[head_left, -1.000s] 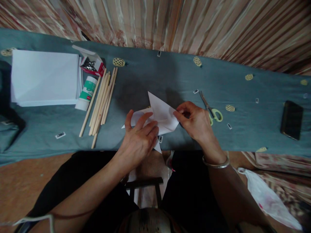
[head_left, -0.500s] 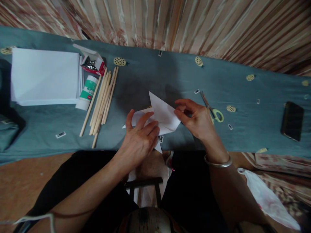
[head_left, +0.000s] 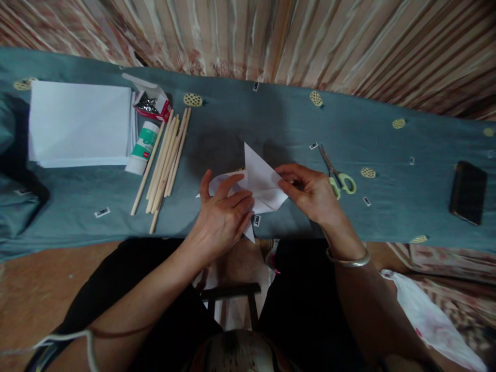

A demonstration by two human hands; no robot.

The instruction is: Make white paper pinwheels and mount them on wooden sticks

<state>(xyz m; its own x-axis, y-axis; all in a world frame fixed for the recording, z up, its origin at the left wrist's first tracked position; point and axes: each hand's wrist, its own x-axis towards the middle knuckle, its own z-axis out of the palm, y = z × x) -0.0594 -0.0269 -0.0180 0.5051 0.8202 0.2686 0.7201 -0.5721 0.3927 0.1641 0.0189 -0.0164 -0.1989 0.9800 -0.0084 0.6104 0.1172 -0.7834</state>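
A sheet of white paper (head_left: 264, 183), cut and bent into pinwheel-like points, lies near the table's front edge. My left hand (head_left: 225, 214) presses over its left and middle part; index finger and thumb are raised apart, while the other fingers hold the folds down. Between thumb and fingertips, my right hand (head_left: 310, 194) pinches the paper's right edge. One pointed flap stands up toward the back, and another sticks out below my left hand over the table edge. The centre of the paper is hidden under my left fingers.
Left of my hands lie several wooden sticks (head_left: 165, 163), a glue stick (head_left: 144, 147), an open box of metal pins (head_left: 153, 106) and stacked white paper (head_left: 80, 124). To the right are green-handled scissors (head_left: 336, 173) and a black phone (head_left: 468, 192). A pleated curtain (head_left: 248, 39) hangs behind.
The paper's raised right flap has tilted slightly, and my right fingers have shifted a little left along its edge. My left hand stays on the paper. The view has moved slightly.
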